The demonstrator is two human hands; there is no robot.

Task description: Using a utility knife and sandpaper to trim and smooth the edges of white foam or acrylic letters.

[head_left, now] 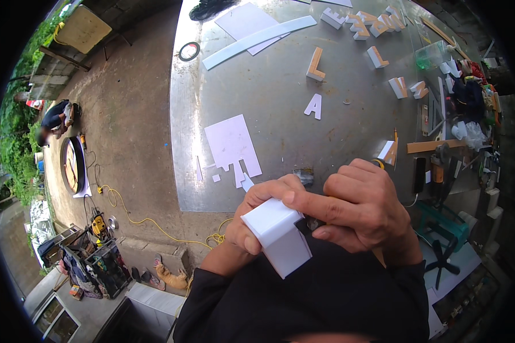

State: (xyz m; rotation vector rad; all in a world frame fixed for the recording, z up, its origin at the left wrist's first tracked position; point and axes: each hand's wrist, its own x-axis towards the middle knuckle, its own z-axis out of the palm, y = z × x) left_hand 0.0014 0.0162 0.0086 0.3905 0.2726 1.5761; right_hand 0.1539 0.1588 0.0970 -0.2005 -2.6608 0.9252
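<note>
head view: left hand [258,201] pinching left side of white box-shaped piece [285,248], tilted between it and right hand [363,208]; the latter pinching small flat black tool [309,226] at piece's edge; flat white letter-shaped cutout [313,104] beyond both.

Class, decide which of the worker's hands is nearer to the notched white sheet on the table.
Left. The left hand is just below and right of the notched white sheet in view; the right hand is farther off, to its lower right.
</note>
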